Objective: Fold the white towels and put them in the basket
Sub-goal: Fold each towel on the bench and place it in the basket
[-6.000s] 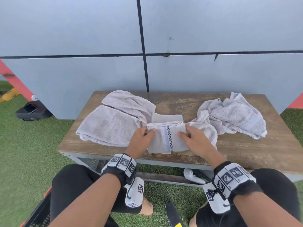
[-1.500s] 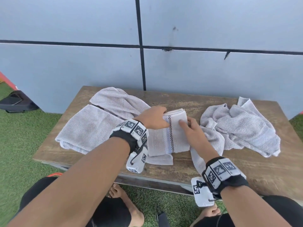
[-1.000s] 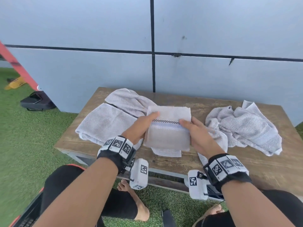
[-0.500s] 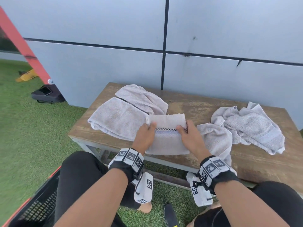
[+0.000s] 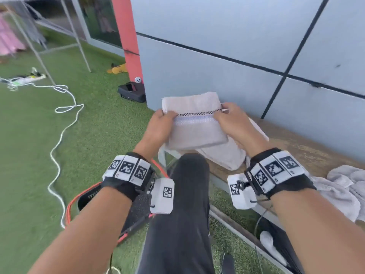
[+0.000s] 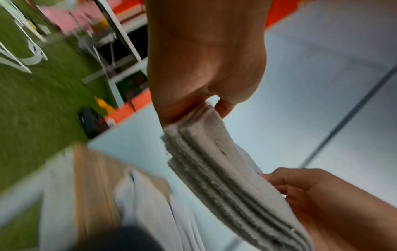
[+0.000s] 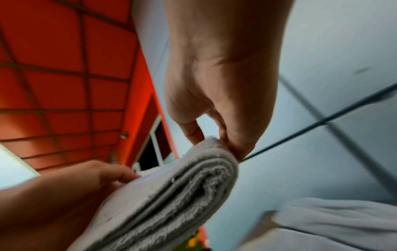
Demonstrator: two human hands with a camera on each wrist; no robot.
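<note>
A folded white towel [image 5: 194, 125] with a checkered stripe hangs in the air above my knee, off the left end of the wooden bench [image 5: 296, 147]. My left hand [image 5: 167, 116] pinches its left edge and my right hand [image 5: 219, 113] pinches its right edge. The left wrist view shows the left hand [image 6: 212, 107] clamping the towel's stacked layers [image 6: 225, 169]. In the right wrist view the right hand [image 7: 214, 137] grips the folded edge of the towel [image 7: 171, 195]. A black basket [image 5: 88, 195] with an orange rim sits on the grass below my left wrist, partly hidden.
A flat white towel [image 5: 227, 155] lies on the bench's left end and crumpled towels [image 5: 345, 184] lie further right. A grey wall [image 5: 237, 46] runs behind the bench. A white rope [image 5: 59, 125] snakes over the grass; a black bag [image 5: 131, 91] sits by the orange post.
Both hands have lifted the folded towel off the bench and carried it left, past the bench's end. My view has swung left, and the basket now shows beneath my left wrist.
</note>
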